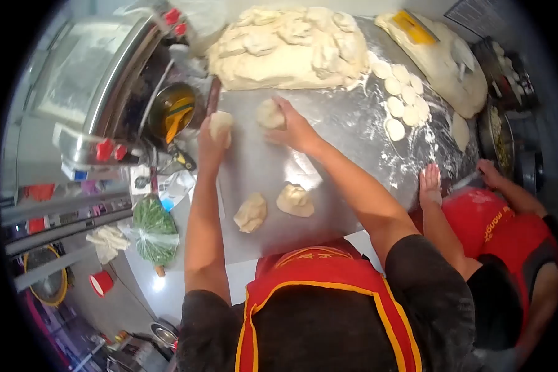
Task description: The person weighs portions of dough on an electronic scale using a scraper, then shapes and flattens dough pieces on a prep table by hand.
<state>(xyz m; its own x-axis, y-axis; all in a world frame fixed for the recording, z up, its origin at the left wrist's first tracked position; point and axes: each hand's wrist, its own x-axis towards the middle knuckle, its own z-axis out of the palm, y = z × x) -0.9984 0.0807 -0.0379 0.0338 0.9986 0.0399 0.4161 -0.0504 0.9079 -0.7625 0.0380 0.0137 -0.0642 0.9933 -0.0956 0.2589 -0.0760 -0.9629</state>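
Observation:
My left hand (211, 139) is closed around a lump of dough (221, 126) at the left of the metal table (248, 161). To its right, my right hand (291, 128) grips another round dough lump (269, 115) with the fingers along its right side. Nearer my body, two loose dough pieces (251, 212) (296, 200) lie side by side on the metal. Behind both hands, at the table's back, rests a large pale dough mass (288, 49).
Several small dough rounds (409, 95) lie on the floured right side. A yellow-handled scraper (415, 26) rests on dough at the back right. A co-worker (483, 223) stands at the right. On the left are a bowl (170, 111) and bagged greens (155, 230).

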